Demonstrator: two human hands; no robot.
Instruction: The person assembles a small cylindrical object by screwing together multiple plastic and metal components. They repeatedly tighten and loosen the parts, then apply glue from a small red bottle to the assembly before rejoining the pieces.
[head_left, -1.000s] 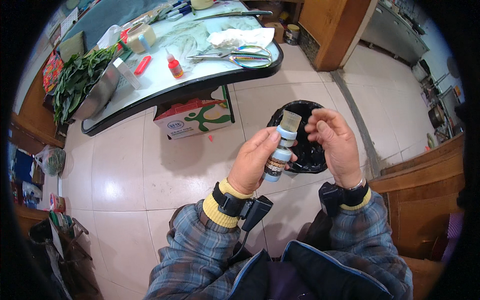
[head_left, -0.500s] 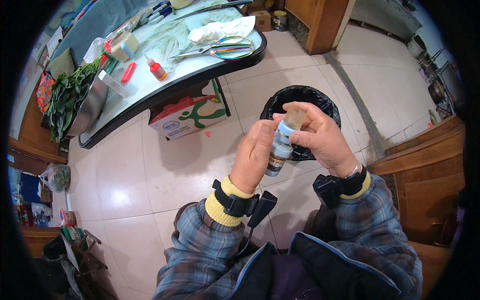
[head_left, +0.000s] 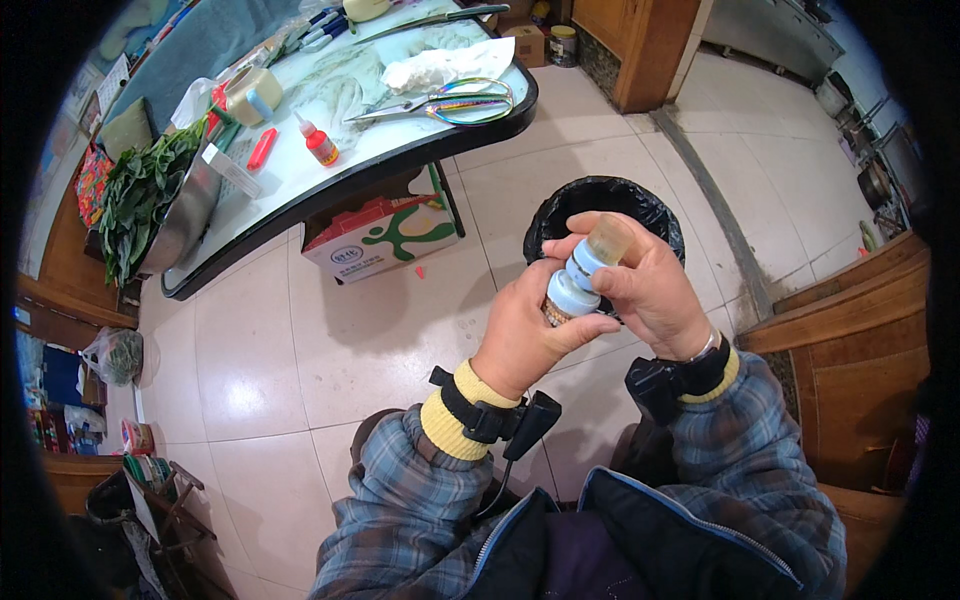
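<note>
In front of my body, above a bin, my left hand (head_left: 535,330) is wrapped around a small bottle (head_left: 572,297) with a light blue shoulder and a brown patterned side. My right hand (head_left: 645,285) grips a light blue cap (head_left: 584,266) with a yellowish translucent top (head_left: 609,241), between thumb and fingers. The cap sits at the bottle's mouth, tilted toward the upper right. Whether it is still fastened there I cannot tell. My left fingers hide most of the bottle's lower part.
Beneath my hands stands a bin lined with a black bag (head_left: 560,200). On the table at the upper left lie scissors (head_left: 470,102), a red bottle (head_left: 319,144), crumpled white paper (head_left: 450,66) and a metal basin of greens (head_left: 185,205). A carton (head_left: 385,238) stands below the table edge.
My left hand has turned and closed around the bottle, its thumb now across the front. The translucent top has shifted slightly right and down, and more of the blue shoulder shows.
</note>
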